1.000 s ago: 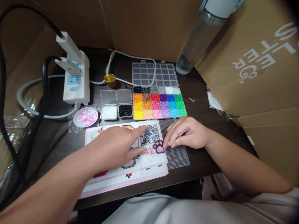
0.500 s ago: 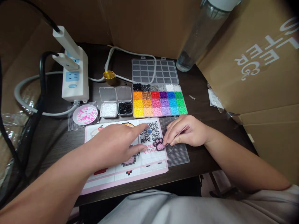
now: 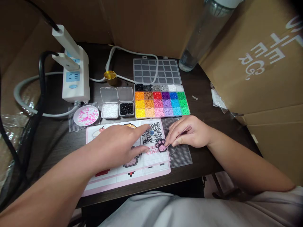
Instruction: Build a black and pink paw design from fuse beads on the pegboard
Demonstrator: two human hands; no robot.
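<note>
My right hand [image 3: 189, 132] is closed around thin pink tweezers [image 3: 183, 131]. Their tips reach the pink-and-black bead paw [image 3: 162, 145], which lies over the right part of the printed pattern sheets [image 3: 109, 186]. Whether the tips grip a bead is too small to tell. With index finger and thumb stretched apart, my left hand [image 3: 120, 143] is on the sheets, just left of the paw, and holds nothing. A clear pegboard [image 3: 181, 157] lies partly beneath my right hand.
Behind the sheets stands an open bead box [image 3: 162, 101] with many colours. To its left are small boxes of white beads [image 3: 110, 111] and black beads [image 3: 127, 109], a dish of pink beads [image 3: 86, 115], a gold cup [image 3: 110, 77] and a power strip [image 3: 76, 75]. A bottle [image 3: 201, 37] stands behind.
The view has shifted slightly, so the table things sit a little higher in the picture. Both hands keep nearly the same place, and the tweezers stay at the bead paw.
</note>
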